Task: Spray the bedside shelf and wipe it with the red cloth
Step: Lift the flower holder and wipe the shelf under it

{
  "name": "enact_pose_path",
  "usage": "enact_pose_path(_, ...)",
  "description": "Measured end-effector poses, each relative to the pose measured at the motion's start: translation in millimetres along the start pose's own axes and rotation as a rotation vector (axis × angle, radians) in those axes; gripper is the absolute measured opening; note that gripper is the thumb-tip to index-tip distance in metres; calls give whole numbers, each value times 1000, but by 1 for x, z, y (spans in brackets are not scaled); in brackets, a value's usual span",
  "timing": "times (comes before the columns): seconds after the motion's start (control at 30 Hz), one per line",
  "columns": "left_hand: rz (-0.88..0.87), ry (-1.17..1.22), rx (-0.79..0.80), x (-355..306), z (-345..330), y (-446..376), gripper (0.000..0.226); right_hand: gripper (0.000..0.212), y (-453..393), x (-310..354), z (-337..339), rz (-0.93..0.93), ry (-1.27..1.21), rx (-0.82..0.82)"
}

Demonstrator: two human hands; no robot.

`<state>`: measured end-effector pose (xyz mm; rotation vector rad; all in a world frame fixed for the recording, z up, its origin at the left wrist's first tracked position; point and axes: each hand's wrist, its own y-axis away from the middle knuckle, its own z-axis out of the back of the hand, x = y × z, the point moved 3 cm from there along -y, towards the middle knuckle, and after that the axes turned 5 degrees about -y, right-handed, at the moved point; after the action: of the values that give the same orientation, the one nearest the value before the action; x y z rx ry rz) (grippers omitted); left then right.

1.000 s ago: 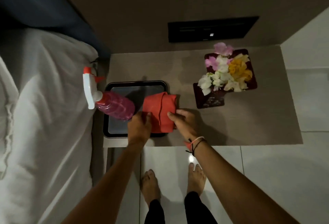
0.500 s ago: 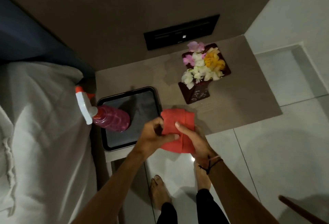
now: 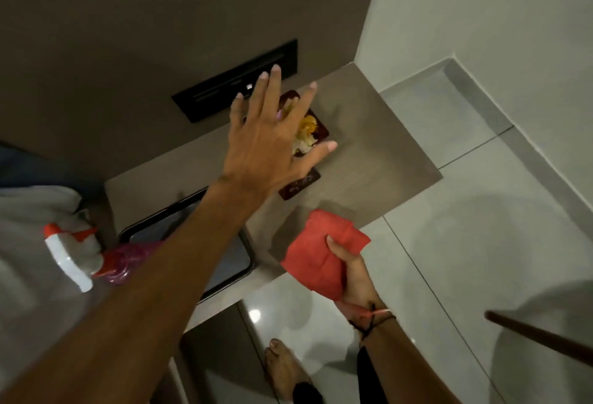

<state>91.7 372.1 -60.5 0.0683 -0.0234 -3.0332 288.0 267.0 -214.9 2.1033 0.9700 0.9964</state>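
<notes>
Our left hand (image 3: 272, 144) is spread flat with fingers apart at centre frame, over the flower arrangement (image 3: 306, 129) on the bedside shelf (image 3: 378, 147). Lower right of it, our right hand (image 3: 349, 275) grips the folded red cloth (image 3: 316, 253) at the shelf's front edge. The spray bottle (image 3: 96, 259) lies at left beside the black tray (image 3: 231, 262)

A dark tray (image 3: 239, 270) is lying flat near the bed side. A dark red vase (image 3: 300, 186) is standing farther along, and yellow and white flowers (image 3: 306, 129) are sitting in it. A black panel (image 3: 205, 99) is sitting on the brown wall (image 3: 128, 34) behind. White bedding (image 3: 29, 243) is lying at the left. Pale floor tiles (image 3: 465, 243) are shining below, and a brown stick (image 3: 539, 339) is poking in at the right.
</notes>
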Motion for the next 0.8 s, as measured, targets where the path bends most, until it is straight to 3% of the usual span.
enact_pose_path(0.07, -50, -83, 87, 1, -19, -14, 94, 59, 0, -2, 0, -20, -65, -15)
enact_pose_path(0.27, -38, -48, 54, 10, -28, -27, 81, 53, -7, 14, -8, 85, -94, -172)
enact_pose_path(0.37, -16, 15, 136, 23, -22, -41, 79, 33, -24, 35, -27, 241, -45, -338)
enact_pose_path(0.5, -3, 94, 206, 39, -15, -57, 69, 40, -51, 69, -63, 618, 229, -631)
enact_pose_path(0.6, 0, 120, 208, 43, -16, -60, 68, 50, -76, 75, -99, 763, 475, -588)
enact_pose_path(0.67, -2, 104, 190, 43, -18, -60, 69, 64, -89, 64, -124, 730, 585, -491)
enact_pose_path(0.8, 8, 97, 181, 43, -21, -59, 72, 78, -92, 34, -145, 646, 733, -506)
